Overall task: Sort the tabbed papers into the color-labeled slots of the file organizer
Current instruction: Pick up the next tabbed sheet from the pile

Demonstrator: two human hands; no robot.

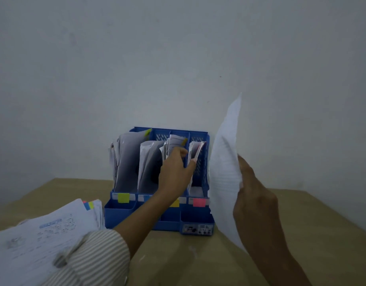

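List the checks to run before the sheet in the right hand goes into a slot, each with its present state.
1. Right hand grips the sheet: ok.
2. Sheet's tab colour readable: cannot tell.
3. Left hand holds papers apart in the third slot of the blue file organizer: ok.
4. Slot labels visible: yellow-green label and pink label ok; the two middle ones partly hidden.
5. Unsorted stack resting on table: ok.

A blue organizer (pixel 196 220) is set on a table (pixel 301 223) against the wall. Papers in its third slot (pixel 172 144) are gripped by the left hand (pixel 174 170). A sheet (pixel 224 168) is held upright by the right hand (pixel 254 201). A stack (pixel 43 234) is seen at left.
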